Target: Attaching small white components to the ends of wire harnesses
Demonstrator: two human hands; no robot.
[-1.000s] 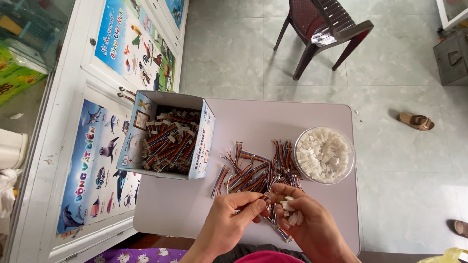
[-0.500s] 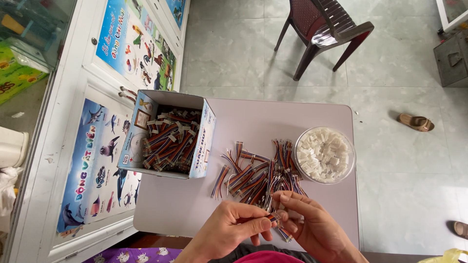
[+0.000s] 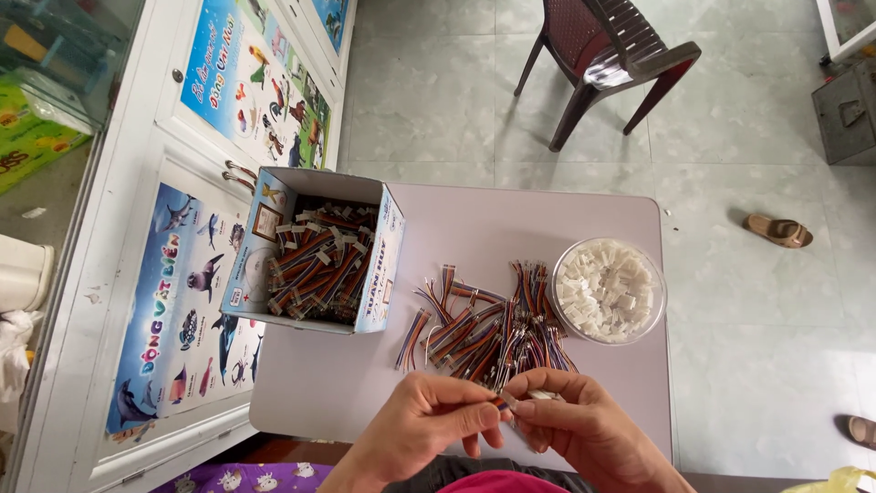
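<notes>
The left hand [image 3: 429, 424] and the right hand [image 3: 584, 429] were observed closed together at the near edge of the small pale lilac tabletop [image 3: 511, 228], fingertips meeting. A short multicoloured ribbon-wire lead [image 3: 500, 399] was pinched by the left thumb and forefinger, while a small white plastic connector housing [image 3: 540, 395] was held against its end by the curled right fingers. Whether the two parts were mated could not be told.

Risks were judged as follows. The lead could be pushed in crooked, since the grip was narrow and the parts small. The loose heap of multicoloured wire leads [image 3: 484, 324], lying just beyond the hands at mid-table, could be snagged and dragged off the near edge. The clear round plastic bowl of white housings [image 3: 609, 290], near the right edge, could be knocked over by a careless reach. The open blue-and-white cardboard box of finished leads [image 3: 319, 256] overhung the left edge slightly.

Against the earlier frames, the hands were seen drawn closer together and nearer the body; box, bowl and heap were unchanged.
</notes>
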